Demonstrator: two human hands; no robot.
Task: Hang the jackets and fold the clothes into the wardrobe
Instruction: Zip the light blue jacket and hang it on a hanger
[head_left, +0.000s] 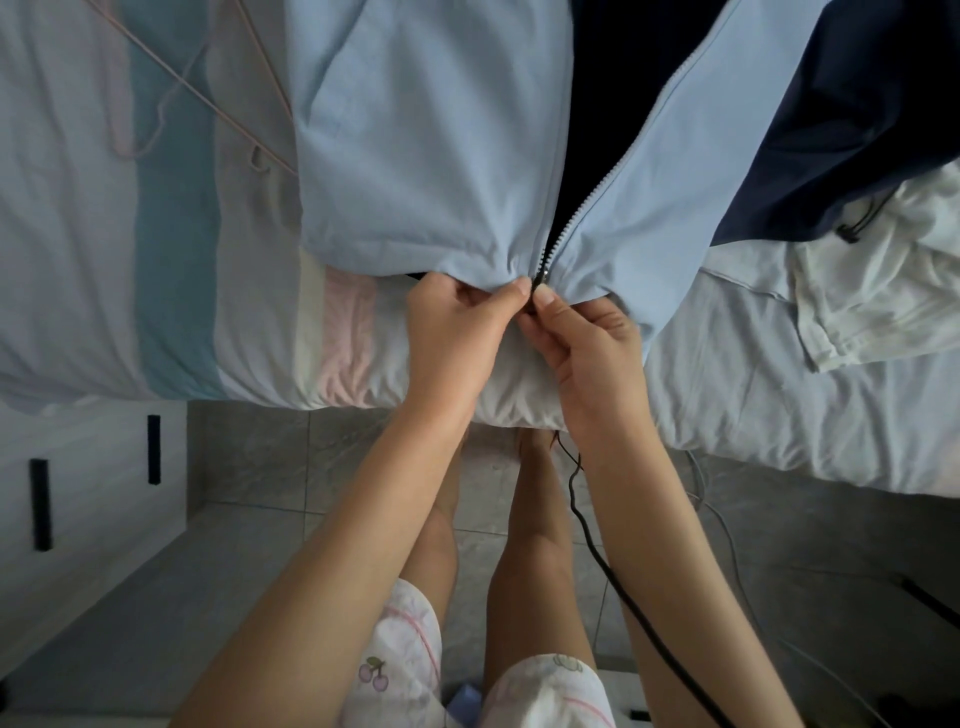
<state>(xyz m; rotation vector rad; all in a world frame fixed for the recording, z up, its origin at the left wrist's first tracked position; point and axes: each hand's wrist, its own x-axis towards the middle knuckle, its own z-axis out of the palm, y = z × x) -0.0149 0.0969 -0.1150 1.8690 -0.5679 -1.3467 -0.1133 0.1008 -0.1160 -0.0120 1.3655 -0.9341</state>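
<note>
Bare arms; white shorts (410, 660) with pink piping and cherry print.

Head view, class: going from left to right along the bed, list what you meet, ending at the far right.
Pink hanger → light blue jacket panel → left hand → zipper pull → right hand → navy part of the jacket → white garment.

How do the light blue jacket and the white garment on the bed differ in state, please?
The light blue jacket is spread flat and gripped at its hem by the left hand and right hand; the white garment lies crumpled and untouched. The jacket shows an open zipper; the white garment shows none. Both rest on the bed.
</note>
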